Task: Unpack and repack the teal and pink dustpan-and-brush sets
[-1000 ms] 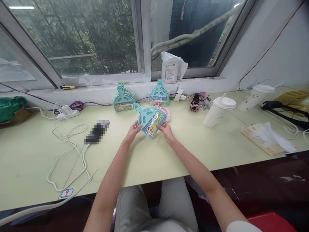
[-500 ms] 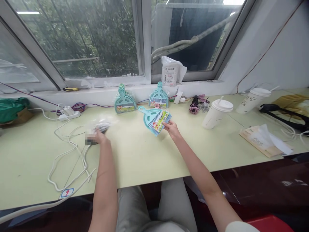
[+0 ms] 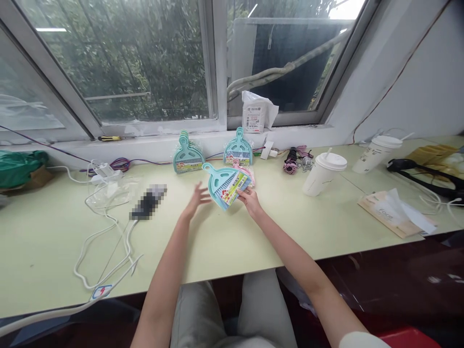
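My right hand (image 3: 249, 200) grips a turquoise mini dustpan and brush set (image 3: 220, 180) by its lower right edge, above the table. A colourful label covers part of the blue bristles, and the handle points to the upper left. Just left of the set, my left hand (image 3: 198, 199) holds nothing, its fingers spread. A pink dustpan (image 3: 250, 173) is partly hidden behind the held set. By the window ledge stand a stack of turquoise dustpan sets (image 3: 188, 157) on the left and another wrapped turquoise stack (image 3: 238, 149) on the right.
On the left lie a clear plastic wrapper (image 3: 118, 193), a blurred dark object (image 3: 148, 203), white cables (image 3: 81, 256) and a power strip (image 3: 105, 176). To the right are two white cups (image 3: 322, 176), a folded umbrella (image 3: 291, 162), a tissue pack (image 3: 391, 210) and black glasses (image 3: 424, 176).
My left hand has let go of the clear plastic wrapper at the left and moved right, towards the dustpan set. The held set has shifted slightly left, showing more of the pink dustpan.
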`<state>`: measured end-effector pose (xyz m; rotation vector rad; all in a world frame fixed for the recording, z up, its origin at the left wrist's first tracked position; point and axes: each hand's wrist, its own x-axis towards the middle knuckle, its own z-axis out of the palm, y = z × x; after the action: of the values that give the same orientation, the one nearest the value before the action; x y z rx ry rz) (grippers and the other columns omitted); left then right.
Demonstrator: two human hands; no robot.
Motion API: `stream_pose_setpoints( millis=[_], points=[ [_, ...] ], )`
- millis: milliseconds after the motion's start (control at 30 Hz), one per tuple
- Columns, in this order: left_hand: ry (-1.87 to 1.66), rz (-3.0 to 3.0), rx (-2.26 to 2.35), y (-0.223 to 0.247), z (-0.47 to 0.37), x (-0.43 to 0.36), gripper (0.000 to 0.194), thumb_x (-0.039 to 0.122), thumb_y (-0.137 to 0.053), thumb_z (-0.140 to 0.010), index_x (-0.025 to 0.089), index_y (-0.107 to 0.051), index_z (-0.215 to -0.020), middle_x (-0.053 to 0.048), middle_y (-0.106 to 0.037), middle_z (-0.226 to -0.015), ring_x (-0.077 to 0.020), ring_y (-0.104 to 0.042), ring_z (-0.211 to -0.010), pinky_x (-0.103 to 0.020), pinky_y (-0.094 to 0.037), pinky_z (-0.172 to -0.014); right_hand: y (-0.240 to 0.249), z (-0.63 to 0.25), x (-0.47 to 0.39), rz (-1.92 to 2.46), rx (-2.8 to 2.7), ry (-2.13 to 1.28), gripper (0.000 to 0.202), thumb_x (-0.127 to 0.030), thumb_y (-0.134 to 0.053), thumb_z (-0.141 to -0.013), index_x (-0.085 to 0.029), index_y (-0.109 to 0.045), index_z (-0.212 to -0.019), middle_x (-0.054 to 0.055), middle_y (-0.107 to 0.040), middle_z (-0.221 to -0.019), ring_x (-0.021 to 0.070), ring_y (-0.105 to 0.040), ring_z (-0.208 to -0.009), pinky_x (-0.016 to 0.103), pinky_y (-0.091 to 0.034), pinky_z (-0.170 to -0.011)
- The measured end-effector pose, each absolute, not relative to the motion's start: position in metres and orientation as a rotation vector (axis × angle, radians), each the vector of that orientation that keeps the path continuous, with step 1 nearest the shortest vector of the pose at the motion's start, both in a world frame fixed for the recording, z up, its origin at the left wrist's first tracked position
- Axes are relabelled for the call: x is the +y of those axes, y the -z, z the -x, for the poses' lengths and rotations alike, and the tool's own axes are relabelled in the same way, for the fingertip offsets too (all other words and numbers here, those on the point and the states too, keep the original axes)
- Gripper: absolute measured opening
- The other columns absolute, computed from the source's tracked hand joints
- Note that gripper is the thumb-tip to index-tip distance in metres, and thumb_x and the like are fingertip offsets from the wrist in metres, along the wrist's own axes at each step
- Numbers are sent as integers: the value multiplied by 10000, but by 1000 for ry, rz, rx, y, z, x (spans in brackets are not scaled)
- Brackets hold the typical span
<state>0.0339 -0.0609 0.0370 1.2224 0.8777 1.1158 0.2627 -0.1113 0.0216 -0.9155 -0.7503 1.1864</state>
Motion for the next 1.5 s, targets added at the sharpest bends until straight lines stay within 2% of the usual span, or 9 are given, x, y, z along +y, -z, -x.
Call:
stream_pose_setpoints(
  millis=[100, 267, 433, 567, 700, 833, 1000, 1200, 1500],
  points=[
    [-956, -1125, 942, -13, -65, -59, 598, 613, -618, -737, 225, -545, -1188, -105, -649, -1022, -241, -642, -890, -375, -533, -742, -19, -261, -110, 1043, -858, -1264, 257, -269, -759, -689, -171, -642, -896, 55, -740, -857, 189, -718, -775, 326, -614, -725],
    [-1331, -1047, 1074, 6, -54, -40, 498, 612, -569, -767, 213, -599, -1064, -90, -623, -1019, -210, -611, -989, -319, -506, -802, -16, -282, -99, 1381, -968, -1417, 165, -274, -731, -720, -130, -652, -699, 72, -702, -597, 193, -685, -521, 283, -585, -485],
    [-1426, -974, 1115, 1, -36, -32, 442, 581, -529, -804, 225, -603, -1055, -75, -617, -1050, -207, -591, -1020, -324, -496, -826, -16, -342, -96, 1332, -640, -862, 216, -335, -585, -844, -142, -636, -762, 62, -699, -630, 159, -687, -568, 247, -568, -555],
    [-1494, -1052, 1110, -8, -43, -42, 400, 562, -512, -826, 219, -625, -1000, -61, -624, -1016, -211, -572, -1041, -332, -468, -886, -17, -357, -105, 1777, -893, -499, 331, -372, -485, -885, -138, -663, -734, 56, -639, -545, 168, -622, -502, 296, -527, -578],
    [-1429, -1276, 1035, -21, -58, -62, 403, 571, -500, -838, 204, -637, -931, -50, -635, -946, -226, -578, -992, -354, -445, -906, -30, -297, -115, 1660, -1456, -76, 354, -345, -375, -943, -172, -683, -944, 89, -687, -887, 182, -635, -776, 303, -479, -769],
    [-1283, -1520, 857, -37, -70, -83, 413, 554, -521, -834, 189, -656, -973, -57, -654, -984, -236, -577, -1002, -340, -430, -911, -45, -232, -117, 1538, -1719, 47, 314, -399, -405, -941, -212, -632, -1052, 115, -604, -1080, 237, -550, -1019, 318, -455, -799],
    [-1246, -1532, 816, -45, -71, -86, 418, 544, -519, -828, 180, -664, -973, -51, -662, -968, -229, -570, -965, -317, -426, -879, -51, -213, -109, 1536, -1598, -22, 294, -408, -389, -941, -207, -597, -888, 86, -551, -952, 220, -528, -934, 325, -440, -801],
    [-1335, -1400, 1157, -37, -36, -53, 461, 618, -509, -775, 170, -599, -714, -12, -572, -681, -179, -527, -733, -282, -423, -687, -80, -231, -117, 1392, -1453, -158, 416, -316, -167, -989, -214, -538, -832, 46, -536, -875, 167, -528, -836, 269, -426, -748],
    [-881, -1580, 1525, -39, 50, -45, 395, 543, -620, -690, 154, -654, -623, -37, -586, -534, -228, -563, -671, -286, -395, -597, -66, -314, -163, 1834, -2100, 137, 324, -329, -502, -898, -185, -655, -651, 114, -616, -864, 230, -543, -912, 322, -384, -746]
  ],
)
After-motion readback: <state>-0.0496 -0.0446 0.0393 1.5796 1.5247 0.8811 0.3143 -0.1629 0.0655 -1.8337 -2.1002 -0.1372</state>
